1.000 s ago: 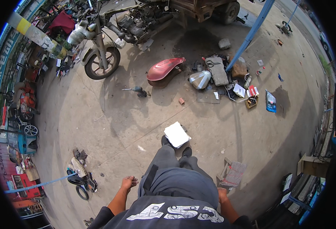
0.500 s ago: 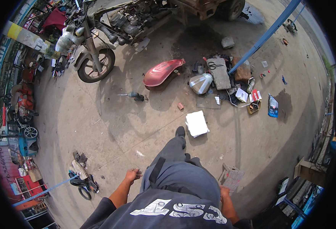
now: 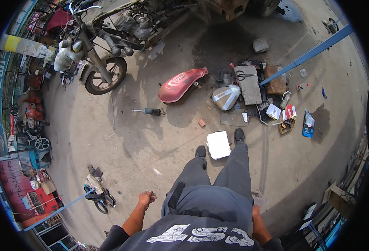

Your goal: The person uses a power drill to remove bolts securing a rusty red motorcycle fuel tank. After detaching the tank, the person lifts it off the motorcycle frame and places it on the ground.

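My left hand [image 3: 147, 198] hangs beside my left hip, fingers loosely bent and slightly apart, with nothing visible in it. At my right hip is my right hand [image 3: 256, 210]; its fingers are hidden. Just beyond it shows part of a pale wooden stool-like thing [image 3: 258, 198], mostly covered by my leg. Whether the hand touches it, I cannot tell. Between my feet lies a white square block or stack [image 3: 218, 145]. Farther ahead are a red motorcycle fuel tank [image 3: 180, 87] and a power tool [image 3: 152, 111] with a long bit, both on the concrete.
A partly stripped motor tricycle [image 3: 105, 75] stands at the far left. A blue pole [image 3: 306, 54] slants down by a stone slab [image 3: 250, 85] bearing scissors [image 3: 244, 75]. Nearby are a taped round bundle [image 3: 226, 97], a brick-like block [image 3: 276, 79] and a blue packet [image 3: 308, 124]. Tyres [image 3: 100, 205] lie left.
My right foot has come into view beside the white block, and my legs now stand astride it. The ground things appear lower in view. More of the stool-like thing is covered by my leg.
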Motion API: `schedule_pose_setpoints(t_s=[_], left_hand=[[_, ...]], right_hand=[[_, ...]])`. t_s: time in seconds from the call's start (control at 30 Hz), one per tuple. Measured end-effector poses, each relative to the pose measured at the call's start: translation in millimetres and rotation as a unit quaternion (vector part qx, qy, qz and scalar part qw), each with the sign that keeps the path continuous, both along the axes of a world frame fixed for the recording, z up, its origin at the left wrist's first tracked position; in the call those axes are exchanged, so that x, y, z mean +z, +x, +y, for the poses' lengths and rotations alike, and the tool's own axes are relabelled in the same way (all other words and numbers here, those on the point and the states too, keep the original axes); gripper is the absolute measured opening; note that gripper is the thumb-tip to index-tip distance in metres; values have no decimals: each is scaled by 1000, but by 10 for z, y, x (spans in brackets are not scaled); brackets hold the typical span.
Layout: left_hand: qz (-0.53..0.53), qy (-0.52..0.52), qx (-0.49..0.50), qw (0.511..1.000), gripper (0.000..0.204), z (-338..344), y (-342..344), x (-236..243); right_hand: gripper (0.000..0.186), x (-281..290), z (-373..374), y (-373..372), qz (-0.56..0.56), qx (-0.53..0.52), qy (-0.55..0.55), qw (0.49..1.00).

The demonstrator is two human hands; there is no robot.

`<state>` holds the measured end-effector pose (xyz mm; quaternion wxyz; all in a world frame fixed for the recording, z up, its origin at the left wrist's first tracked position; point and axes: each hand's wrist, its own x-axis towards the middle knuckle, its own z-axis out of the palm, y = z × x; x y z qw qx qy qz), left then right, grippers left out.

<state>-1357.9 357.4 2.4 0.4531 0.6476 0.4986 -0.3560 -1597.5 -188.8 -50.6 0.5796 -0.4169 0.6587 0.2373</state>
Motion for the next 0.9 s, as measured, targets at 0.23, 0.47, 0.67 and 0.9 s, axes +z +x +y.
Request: schedule_pose_setpoints(t_s=[0.23, 0.47, 0.67, 0.9], left_hand=[[57, 18, 50, 997, 23, -1411, -781, 250], [40, -36, -49, 997, 18, -2580, -907, 595], [-4, 24, 80, 997, 20, -2927, -1025, 643], [-29, 34, 37, 998, 26, -3050, -1383, 520]], right_hand=[[12, -131, -1440, 820, 10, 153, -26, 988], [15, -254, -2675, 1337, 6, 140, -2, 990], [13, -284, -2983, 1778, 24, 157, 32, 987], [11, -286, -3029, 2269, 2, 199, 53, 978]])
